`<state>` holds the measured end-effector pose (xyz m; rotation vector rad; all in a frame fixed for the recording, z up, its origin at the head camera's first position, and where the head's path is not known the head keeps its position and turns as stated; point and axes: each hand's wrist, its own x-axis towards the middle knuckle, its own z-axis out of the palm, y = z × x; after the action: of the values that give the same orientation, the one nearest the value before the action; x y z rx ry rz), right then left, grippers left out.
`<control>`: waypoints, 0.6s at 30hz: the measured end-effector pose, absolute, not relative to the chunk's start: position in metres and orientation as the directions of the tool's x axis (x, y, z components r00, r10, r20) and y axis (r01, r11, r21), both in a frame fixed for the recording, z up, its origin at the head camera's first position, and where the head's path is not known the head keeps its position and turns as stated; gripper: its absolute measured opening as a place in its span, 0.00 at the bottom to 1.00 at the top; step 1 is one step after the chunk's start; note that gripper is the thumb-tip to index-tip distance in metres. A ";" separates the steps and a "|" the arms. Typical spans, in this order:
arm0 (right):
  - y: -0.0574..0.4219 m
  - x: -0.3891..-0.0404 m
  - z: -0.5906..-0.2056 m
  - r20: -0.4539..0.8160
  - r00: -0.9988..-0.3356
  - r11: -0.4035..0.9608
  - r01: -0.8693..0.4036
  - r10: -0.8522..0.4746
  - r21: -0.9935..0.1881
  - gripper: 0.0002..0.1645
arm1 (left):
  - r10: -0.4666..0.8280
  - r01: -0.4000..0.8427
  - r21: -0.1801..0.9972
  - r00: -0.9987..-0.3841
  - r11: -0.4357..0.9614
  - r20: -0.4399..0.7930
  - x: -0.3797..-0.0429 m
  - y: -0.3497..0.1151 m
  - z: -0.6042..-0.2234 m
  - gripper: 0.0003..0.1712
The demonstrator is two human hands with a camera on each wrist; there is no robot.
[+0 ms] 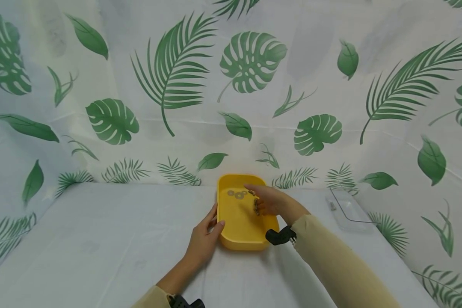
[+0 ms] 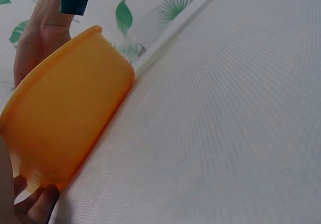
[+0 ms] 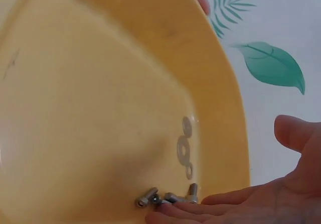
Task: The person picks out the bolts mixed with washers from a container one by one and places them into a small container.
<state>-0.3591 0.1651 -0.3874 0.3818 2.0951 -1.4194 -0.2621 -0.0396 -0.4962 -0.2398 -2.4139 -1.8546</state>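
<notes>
A yellow plastic bin point(image 1: 240, 244) lies on the white-covered table against the patterned backdrop. My left hand point(image 1: 204, 237) holds its left wall, thumb at the rim and fingers against the outer side. Inside the bin, my right hand point(image 1: 271, 199) reaches with straight fingers to several small metal bolts point(image 3: 147, 197). In the right wrist view the fingertips touch the bolts, partly covering them, while the thumb stands apart. Three flat washers point(image 3: 183, 150) lie in a row beside the bolts, near the bin's far wall.
A clear plastic box point(image 1: 352, 214) stands at the table's right edge, with a small metal piece point(image 1: 333, 206) in it. White cloth with green leaves point(image 1: 250, 62) rises behind the table. White cloth point(image 1: 100, 239) covers the table.
</notes>
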 end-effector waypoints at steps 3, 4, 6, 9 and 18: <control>0.166 -0.360 -0.390 -0.598 -0.799 0.360 0.542 -0.058 -0.759 0.54 | 0.068 0.174 0.951 -0.984 0.256 0.162 -0.262 -0.038 -0.496 0.34; 0.166 -0.360 -0.391 -0.597 -0.800 0.341 0.545 -0.060 -0.766 0.53 | 0.067 0.173 0.951 -0.985 0.258 0.161 -0.262 -0.038 -0.496 0.34; 0.166 -0.360 -0.392 -0.593 -0.803 0.299 0.552 -0.062 -0.778 0.52 | 0.067 0.173 0.950 -0.985 0.259 0.161 -0.262 -0.039 -0.496 0.34; 0.165 -0.361 -0.396 -0.589 -0.806 0.238 0.562 -0.056 -0.792 0.50 | 0.068 0.173 0.951 -0.985 0.255 0.160 -0.262 -0.039 -0.496 0.35; 0.162 -0.367 -0.408 -0.577 -0.816 0.073 0.575 -0.013 -0.815 0.47 | 0.066 0.188 0.953 -0.982 0.236 0.178 -0.261 -0.038 -0.497 0.35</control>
<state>-0.3672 0.1619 -0.4082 0.5564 1.9202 -1.7930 -0.2611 -0.0384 -0.4970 -0.2467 -2.3892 -1.8662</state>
